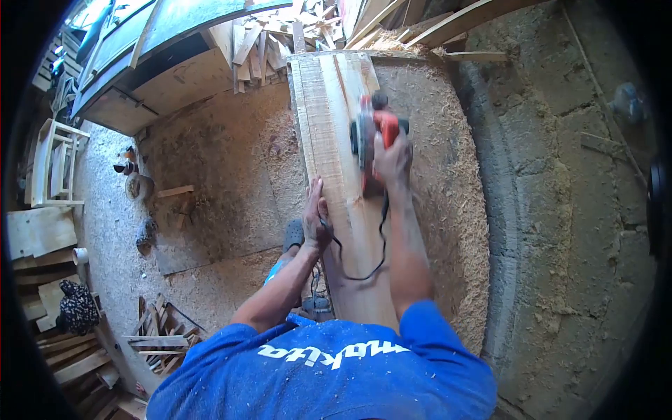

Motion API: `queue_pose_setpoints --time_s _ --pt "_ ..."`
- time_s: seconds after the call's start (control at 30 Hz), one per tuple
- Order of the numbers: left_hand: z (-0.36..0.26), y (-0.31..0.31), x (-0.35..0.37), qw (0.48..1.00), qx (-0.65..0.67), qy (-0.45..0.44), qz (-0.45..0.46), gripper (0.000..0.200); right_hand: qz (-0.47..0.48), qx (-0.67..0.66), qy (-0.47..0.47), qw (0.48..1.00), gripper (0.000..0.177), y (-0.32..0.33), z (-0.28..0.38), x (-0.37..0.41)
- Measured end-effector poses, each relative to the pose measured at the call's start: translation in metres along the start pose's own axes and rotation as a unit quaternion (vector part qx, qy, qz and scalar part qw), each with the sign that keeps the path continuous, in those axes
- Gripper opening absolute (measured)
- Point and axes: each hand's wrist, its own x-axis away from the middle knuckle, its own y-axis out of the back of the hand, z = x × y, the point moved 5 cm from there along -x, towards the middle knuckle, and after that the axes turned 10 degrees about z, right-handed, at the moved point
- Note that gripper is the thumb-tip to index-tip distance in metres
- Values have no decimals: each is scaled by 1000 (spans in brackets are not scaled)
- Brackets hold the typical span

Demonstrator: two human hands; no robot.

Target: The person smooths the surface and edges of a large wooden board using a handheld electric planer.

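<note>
Big one first: the long pale plank (322, 140) runs lengthwise from chest out to the far end, prob. heavy & stiff, smoother bits maybe slick w/ dust; best held by the long edges, w/ fingers well clear of the planer base. Next, the red power planer (386, 124), sitting on the plank's far half, R side; looks compact but weighty, hard-bodied, so top handle's the spot to grab. R hand (393, 157) is wrapped round that handle. L hand (315, 213) lies along the plank's L edge, fingers extended, nothing gripped afaict. Thinnest last: black cord (360, 278), floppy, looping over the plank btwn both forearms, easy to snag.
</note>
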Motion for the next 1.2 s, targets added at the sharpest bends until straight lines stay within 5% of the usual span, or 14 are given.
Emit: queue_pose_setpoints --time_s 0.07,0.27,0.3,0.37,0.43,0.77,0.97,1.0,1.2 --pt "7 -2 3 999 49 -4 -21 52 -22 -6 -32 999 35 13 5 92" --pt "10 -6 6 998 60 8 -20 53 -52 40 -62 996 47 50 32 359" --pt "7 -5 5 998 49 -6 -27 53 -20 -10 -164 986 44 48 24 404" --pt "7 -4 1 998 49 -23 -35 51 13 -61 -267 962 41 46 23 430" --pt "11 -6 3 998 53 -17 -29 51 16 -66 -230 971 37 46 25 427" --pt "8 -4 3 997 76 10 -10 54 -42 -46 -6 998 39 2 29 165" --pt "3 0 0 999 45 -4 -8 52 -90 8 -3 996 41 -35 12 32" --pt "2 0 -2 998 60 -2 -7 49 -40 -24 -29 999 39 -28 24 11" --pt "-1 4 -4 999 49 8 16 56 -105 -51 89 989 31 -62 9 -115"
